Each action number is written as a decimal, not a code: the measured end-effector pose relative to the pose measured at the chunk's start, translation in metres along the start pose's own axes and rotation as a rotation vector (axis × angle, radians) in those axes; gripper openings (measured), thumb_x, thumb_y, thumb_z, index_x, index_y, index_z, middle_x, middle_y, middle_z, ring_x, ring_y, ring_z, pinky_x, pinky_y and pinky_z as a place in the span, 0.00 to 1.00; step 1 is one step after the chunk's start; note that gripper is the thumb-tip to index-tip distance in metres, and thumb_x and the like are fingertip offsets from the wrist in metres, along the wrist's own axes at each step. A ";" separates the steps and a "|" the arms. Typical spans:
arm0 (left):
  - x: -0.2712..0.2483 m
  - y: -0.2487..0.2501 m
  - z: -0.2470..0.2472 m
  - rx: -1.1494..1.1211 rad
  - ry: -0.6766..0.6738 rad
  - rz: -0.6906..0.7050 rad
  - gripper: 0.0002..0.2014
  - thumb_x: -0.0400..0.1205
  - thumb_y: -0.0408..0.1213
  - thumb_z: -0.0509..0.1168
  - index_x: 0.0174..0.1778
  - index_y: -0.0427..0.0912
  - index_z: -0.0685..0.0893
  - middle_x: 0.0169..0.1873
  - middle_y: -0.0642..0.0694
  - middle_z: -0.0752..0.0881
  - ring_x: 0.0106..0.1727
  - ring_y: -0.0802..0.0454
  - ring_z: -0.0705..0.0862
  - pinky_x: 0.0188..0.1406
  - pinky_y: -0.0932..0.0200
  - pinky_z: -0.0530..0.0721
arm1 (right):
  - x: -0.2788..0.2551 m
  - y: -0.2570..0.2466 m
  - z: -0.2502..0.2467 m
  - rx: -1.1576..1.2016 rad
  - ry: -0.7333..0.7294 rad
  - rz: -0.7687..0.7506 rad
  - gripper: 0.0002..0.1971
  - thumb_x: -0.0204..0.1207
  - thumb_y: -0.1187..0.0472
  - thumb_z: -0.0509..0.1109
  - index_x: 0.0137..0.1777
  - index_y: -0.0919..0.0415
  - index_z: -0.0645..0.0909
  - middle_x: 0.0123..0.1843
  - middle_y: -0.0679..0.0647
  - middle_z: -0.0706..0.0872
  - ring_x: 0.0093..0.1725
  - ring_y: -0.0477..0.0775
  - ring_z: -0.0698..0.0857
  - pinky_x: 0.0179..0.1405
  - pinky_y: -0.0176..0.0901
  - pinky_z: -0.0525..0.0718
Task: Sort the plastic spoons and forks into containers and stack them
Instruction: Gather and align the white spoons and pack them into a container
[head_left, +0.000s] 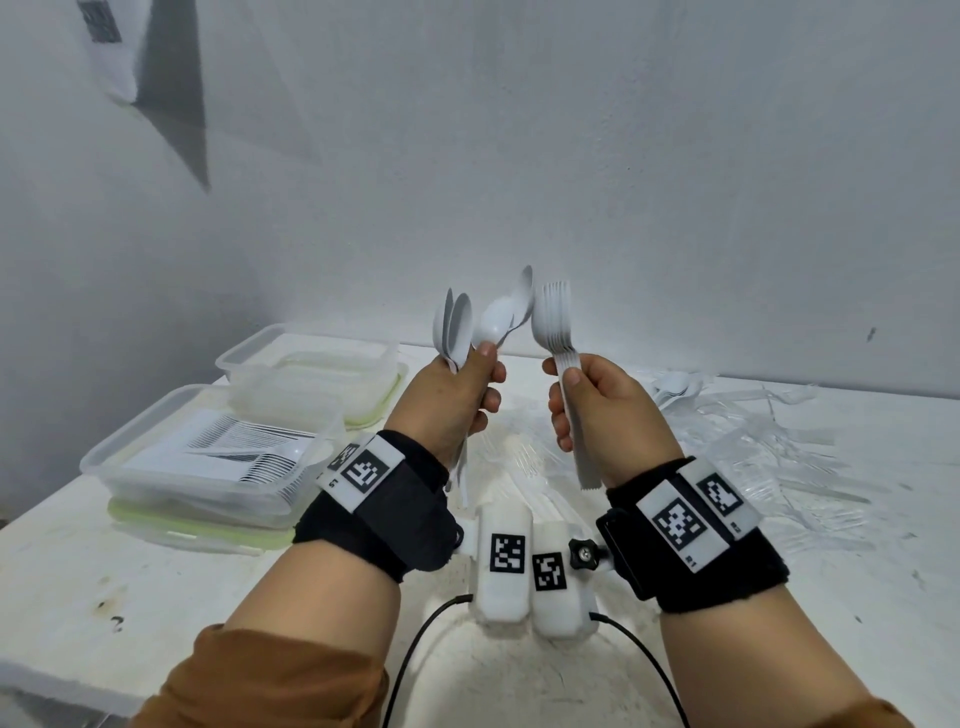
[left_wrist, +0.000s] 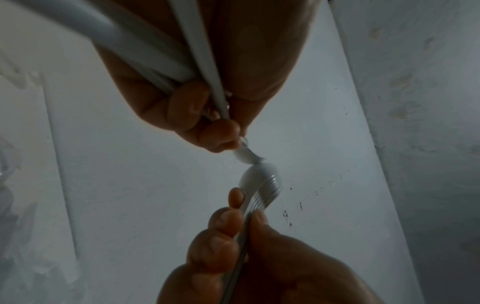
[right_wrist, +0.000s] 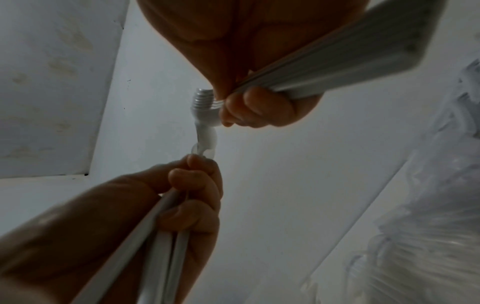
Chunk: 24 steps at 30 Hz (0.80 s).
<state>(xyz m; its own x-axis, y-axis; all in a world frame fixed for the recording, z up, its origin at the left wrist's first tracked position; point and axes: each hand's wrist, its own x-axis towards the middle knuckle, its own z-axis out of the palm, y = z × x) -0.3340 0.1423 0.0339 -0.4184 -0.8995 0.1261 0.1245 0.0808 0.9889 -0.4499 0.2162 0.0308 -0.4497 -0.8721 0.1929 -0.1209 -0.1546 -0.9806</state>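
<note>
white spoons (head_left: 498, 322), white forks (head_left: 555, 322), black wristbands (head_left: 384, 514), brown sleeves (head_left: 270, 680)

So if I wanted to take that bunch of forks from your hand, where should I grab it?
Probably by the handles sticking out below the right hand, coming from underneath. The forks are nested upright with the prongs on top, and the hand grips the middle, so the flat lower ends are the free part.

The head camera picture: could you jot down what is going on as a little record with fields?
left hand: grips a loose bunch of white plastic spoons, bowls up
right hand: grips a neat nested stack of white plastic forks, tines up
near clear plastic container: holds rows of white cutlery, sits on a green-rimmed lid
far clear plastic container: contents unclear
white table: heap of clear plastic wrappers at right
</note>
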 end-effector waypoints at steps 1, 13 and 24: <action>0.000 0.000 0.000 0.012 0.001 0.007 0.13 0.86 0.44 0.57 0.38 0.43 0.77 0.33 0.52 0.78 0.24 0.62 0.73 0.21 0.70 0.68 | 0.000 -0.001 0.000 0.000 -0.004 -0.009 0.12 0.85 0.65 0.53 0.47 0.55 0.78 0.32 0.51 0.76 0.26 0.46 0.72 0.24 0.34 0.72; 0.005 0.002 -0.001 -0.113 0.010 -0.010 0.09 0.84 0.37 0.62 0.40 0.39 0.83 0.32 0.48 0.84 0.33 0.59 0.85 0.35 0.70 0.84 | -0.001 -0.011 0.006 -0.070 -0.037 -0.102 0.12 0.84 0.66 0.55 0.47 0.53 0.78 0.33 0.49 0.78 0.28 0.45 0.76 0.27 0.32 0.77; 0.001 0.008 0.000 0.041 0.024 0.086 0.09 0.85 0.38 0.60 0.39 0.43 0.79 0.32 0.47 0.79 0.39 0.53 0.81 0.42 0.61 0.86 | 0.003 -0.016 0.021 -0.108 -0.106 -0.025 0.07 0.84 0.69 0.55 0.53 0.65 0.75 0.34 0.54 0.78 0.32 0.51 0.79 0.39 0.46 0.86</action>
<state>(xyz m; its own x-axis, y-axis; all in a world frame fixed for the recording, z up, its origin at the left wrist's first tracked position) -0.3333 0.1418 0.0418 -0.3856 -0.8986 0.2093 0.1218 0.1753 0.9770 -0.4306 0.2061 0.0466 -0.3502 -0.9137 0.2064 -0.2280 -0.1306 -0.9649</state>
